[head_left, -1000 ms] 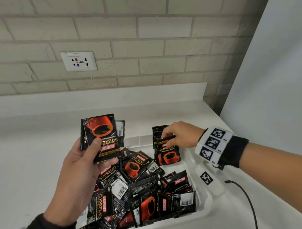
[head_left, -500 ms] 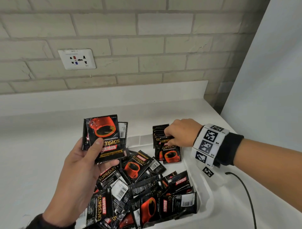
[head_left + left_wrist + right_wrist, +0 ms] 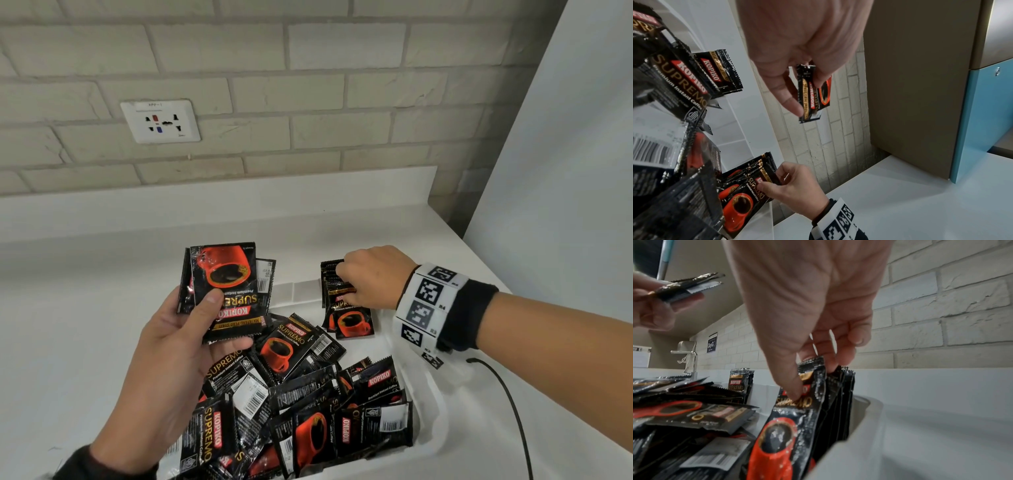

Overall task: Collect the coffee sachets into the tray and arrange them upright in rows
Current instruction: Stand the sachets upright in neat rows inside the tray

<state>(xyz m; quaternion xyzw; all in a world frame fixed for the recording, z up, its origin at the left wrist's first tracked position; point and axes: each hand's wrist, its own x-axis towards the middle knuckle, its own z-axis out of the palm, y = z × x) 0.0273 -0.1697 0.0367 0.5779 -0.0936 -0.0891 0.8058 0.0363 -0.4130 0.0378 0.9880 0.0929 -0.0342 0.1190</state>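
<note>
Our right hand (image 3: 373, 277) pinches the front sachet of the upright row (image 3: 347, 308) standing at the tray's (image 3: 428, 411) far right corner. Our left hand (image 3: 178, 342) grips a small stack of sachets (image 3: 226, 287) above the tray's left side, over the loose heap (image 3: 308, 404) inside.

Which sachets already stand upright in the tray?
The row under the right hand, against the tray's far right corner; the rest lie flat, jumbled.

1 tray (image 3: 430, 425), 1 wall socket (image 3: 160, 121), sachets (image 3: 298, 346) too many to count
</note>
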